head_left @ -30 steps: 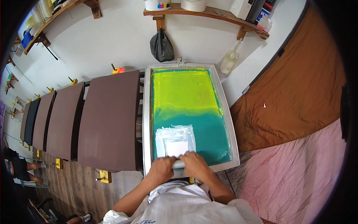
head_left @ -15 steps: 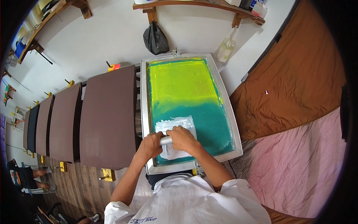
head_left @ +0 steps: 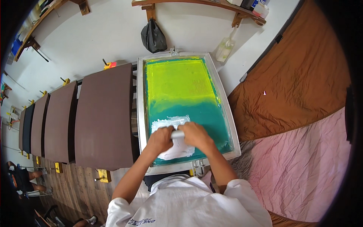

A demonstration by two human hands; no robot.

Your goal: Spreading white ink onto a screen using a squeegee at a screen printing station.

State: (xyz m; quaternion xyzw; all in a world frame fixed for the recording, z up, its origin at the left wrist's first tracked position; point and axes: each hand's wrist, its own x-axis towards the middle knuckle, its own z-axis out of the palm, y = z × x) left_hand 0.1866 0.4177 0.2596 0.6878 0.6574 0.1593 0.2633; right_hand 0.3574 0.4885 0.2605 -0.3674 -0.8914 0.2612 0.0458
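Ink point(head_left: 176, 152), white and smeared, lies in a squarish patch toward the near end of the green mesh point(head_left: 187, 109), and we have a pale bar-shaped tool point(head_left: 177, 134) over it. The middle of the tool shows in the gap between our hands. Our left hand point(head_left: 161, 139) wraps its left part, fingers folded down and pressed together; our right hand point(head_left: 194, 135) curls over the right part, a little blurred, so we cannot tell how closely its fingers lie against one another. The fingertips and the tool's working edge are hidden from us.

We take the step in hand to be a spreading stroke: the white shows both beyond our hands, where its edge is ragged, and nearer to us, where it looks smoother. A yellow-green coat point(head_left: 177, 77) covers the far part of the mesh, well apart from our hands. Another stroke, as we judge it, calls for even pressure from both arms, with the tool kept level, inside the metal frame point(head_left: 141, 98) and short of the yellow-green. Brown boards point(head_left: 105, 113) stand in a row to our left.
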